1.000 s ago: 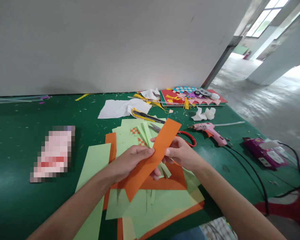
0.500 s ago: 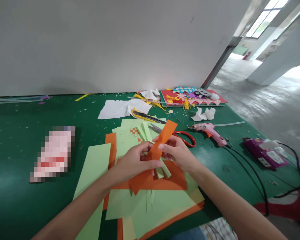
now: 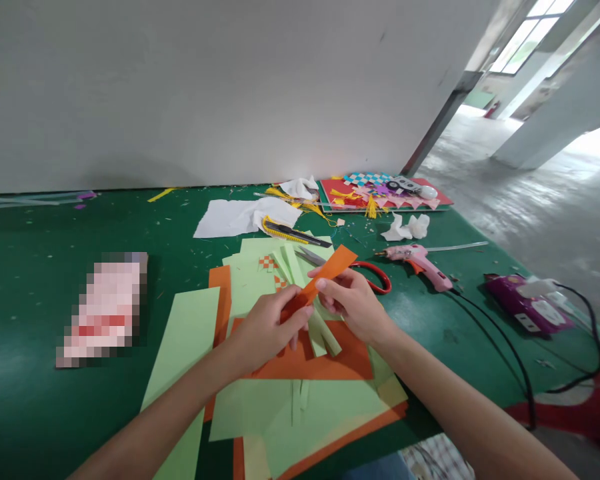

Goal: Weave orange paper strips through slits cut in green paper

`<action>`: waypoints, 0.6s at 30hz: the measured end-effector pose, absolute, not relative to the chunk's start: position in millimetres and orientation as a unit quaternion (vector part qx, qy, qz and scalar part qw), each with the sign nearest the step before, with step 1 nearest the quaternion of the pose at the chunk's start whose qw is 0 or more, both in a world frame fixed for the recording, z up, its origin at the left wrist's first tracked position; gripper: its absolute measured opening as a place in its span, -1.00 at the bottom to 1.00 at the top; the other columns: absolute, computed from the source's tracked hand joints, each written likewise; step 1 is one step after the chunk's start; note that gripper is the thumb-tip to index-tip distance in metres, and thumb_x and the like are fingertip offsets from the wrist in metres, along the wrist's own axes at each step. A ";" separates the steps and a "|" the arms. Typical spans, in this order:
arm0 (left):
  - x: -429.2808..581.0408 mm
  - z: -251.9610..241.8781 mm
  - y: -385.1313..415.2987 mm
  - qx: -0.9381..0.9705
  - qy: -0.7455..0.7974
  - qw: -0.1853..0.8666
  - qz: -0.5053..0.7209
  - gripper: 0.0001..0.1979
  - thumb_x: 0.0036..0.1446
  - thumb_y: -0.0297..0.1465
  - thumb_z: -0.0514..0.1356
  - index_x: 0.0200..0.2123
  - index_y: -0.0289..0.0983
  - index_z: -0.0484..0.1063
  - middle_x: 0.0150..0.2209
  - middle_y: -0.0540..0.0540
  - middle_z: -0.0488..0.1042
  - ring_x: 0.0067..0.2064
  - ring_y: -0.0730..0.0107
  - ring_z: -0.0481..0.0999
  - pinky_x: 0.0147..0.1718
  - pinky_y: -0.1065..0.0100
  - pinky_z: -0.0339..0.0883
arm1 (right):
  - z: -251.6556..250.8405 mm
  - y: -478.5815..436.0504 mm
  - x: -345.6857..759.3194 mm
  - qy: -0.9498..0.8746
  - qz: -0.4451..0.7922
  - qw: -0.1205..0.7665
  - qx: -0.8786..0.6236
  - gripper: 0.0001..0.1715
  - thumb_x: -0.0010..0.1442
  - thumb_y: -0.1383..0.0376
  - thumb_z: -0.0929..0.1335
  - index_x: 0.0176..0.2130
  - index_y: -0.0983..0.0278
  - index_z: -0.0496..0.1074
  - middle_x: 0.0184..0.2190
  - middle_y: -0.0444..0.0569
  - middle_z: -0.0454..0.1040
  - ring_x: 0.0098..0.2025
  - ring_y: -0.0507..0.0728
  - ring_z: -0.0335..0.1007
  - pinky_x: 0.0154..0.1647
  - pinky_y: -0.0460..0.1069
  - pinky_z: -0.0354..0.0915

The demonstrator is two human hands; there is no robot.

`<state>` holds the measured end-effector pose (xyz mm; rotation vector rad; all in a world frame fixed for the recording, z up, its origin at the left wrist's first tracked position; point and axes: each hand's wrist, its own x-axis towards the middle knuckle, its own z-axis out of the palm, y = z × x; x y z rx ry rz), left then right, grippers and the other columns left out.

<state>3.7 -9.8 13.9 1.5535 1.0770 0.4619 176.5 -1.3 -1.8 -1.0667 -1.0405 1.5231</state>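
Both of my hands pinch one orange paper strip [image 3: 330,269], which is folded lengthwise and points up to the right. My left hand [image 3: 267,327] grips its lower end and my right hand [image 3: 353,303] holds it near the middle. Under my hands lie light green sheets [image 3: 305,413] and an orange sheet [image 3: 325,360], with loose green strips [image 3: 325,333] on top. A small woven orange-and-green patch [image 3: 269,263] lies on the green paper behind.
Red-handled scissors [image 3: 375,277] lie just behind my right hand. A pink glue gun [image 3: 423,261], a yellow utility knife [image 3: 290,233], white cloth [image 3: 240,217], a purple power strip [image 3: 527,310] with black cables and a red craft board [image 3: 385,193] sit on the green table [image 3: 40,267].
The orange strip has been folded narrower along its length, and my hands have moved closer together on it. The strip now sits lower and flatter.
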 end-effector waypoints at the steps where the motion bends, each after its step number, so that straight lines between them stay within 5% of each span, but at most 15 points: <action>1: 3.5 13.3 -9.7 0.663 0.459 0.558 0.197 -0.77 0.27 -0.18 0.01 -0.26 -0.22 0.28 -0.43 0.00 0.43 -0.55 0.43 0.42 -0.63 0.45 0.22 | -1.7 -0.9 177.2 -0.430 0.619 0.487 -0.441 -0.72 0.02 0.15 0.46 -0.29 0.29 0.50 -0.70 -0.27 0.16 -0.63 -0.06 0.00 -0.60 -0.10 -0.11; 8: 4.2 16.4 -10.2 0.721 0.483 0.446 0.220 -0.79 0.22 -0.19 0.10 -0.25 -0.21 0.32 -0.42 0.00 0.46 -0.45 0.36 0.44 -0.47 0.39 0.26 | -3.2 -4.2 170.5 -0.428 0.633 0.469 -0.443 -0.72 0.00 0.13 0.47 -0.37 0.30 0.49 -0.71 -0.27 0.15 -0.64 -0.07 -0.03 -0.63 -0.11 -0.11; 18: 3.3 17.9 -10.9 0.662 0.466 0.543 0.220 -0.76 0.27 -0.19 0.04 -0.33 -0.21 0.30 -0.56 0.06 0.40 -0.60 0.48 0.36 -0.64 0.49 0.19 | -3.1 -2.6 176.9 -0.455 0.614 0.471 -0.441 -0.70 0.09 0.11 0.42 -0.27 0.28 0.50 -0.71 -0.28 0.14 -0.64 -0.08 -0.03 -0.63 -0.12 -0.13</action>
